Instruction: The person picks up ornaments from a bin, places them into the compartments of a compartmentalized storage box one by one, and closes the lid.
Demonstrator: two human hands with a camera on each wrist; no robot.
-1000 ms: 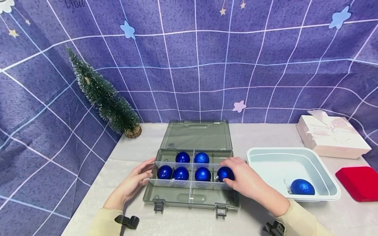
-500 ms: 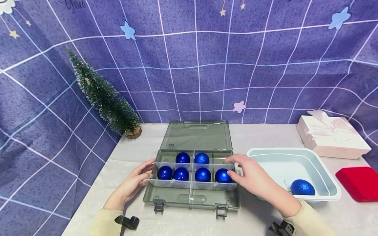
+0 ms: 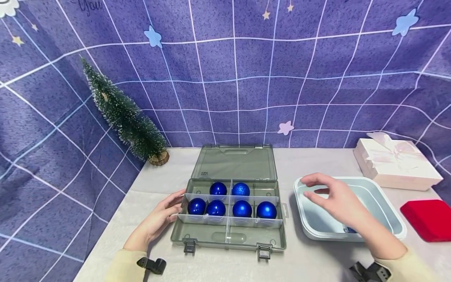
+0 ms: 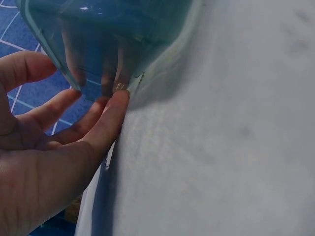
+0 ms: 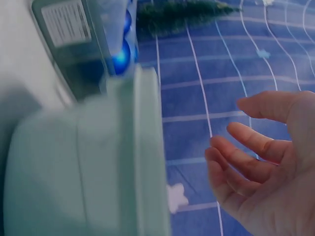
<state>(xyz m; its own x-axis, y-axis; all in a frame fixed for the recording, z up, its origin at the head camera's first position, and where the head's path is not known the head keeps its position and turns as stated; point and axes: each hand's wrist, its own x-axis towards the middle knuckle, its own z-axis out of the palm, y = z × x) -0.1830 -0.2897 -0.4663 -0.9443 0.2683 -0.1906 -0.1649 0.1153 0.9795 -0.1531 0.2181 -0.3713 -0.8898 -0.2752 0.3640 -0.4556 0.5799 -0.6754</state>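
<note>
A see-through grey-green compartment box [image 3: 251,236] lies with its lid [image 3: 234,162] raised at the back. Several blue Christmas baubles sit in its back and middle rows, including a matte one [image 3: 266,210] at the middle row's right end. My left hand [image 3: 160,217] touches the box's left side; in the left wrist view its fingertips [image 4: 123,96] rest near the box's lower corner. Over the left part of a pale blue basin [image 3: 306,223], my right hand [image 3: 341,203] hangs with nothing in its loosely bent fingers. A glittery blue bauble [image 3: 349,229] in the basin is mostly hidden behind that hand.
Right of the basin lie a red square object [image 3: 430,220] and, further back, a pale pink gift box [image 3: 398,160] with a bow. A small frosted Christmas tree [image 3: 123,113] leans at the back left. Purple gridded cloth [image 3: 218,90] hangs behind the table.
My right hand has let go of the matte bauble in the middle row's right end and moved right, over the basin. My left hand has stayed at the box's side.
</note>
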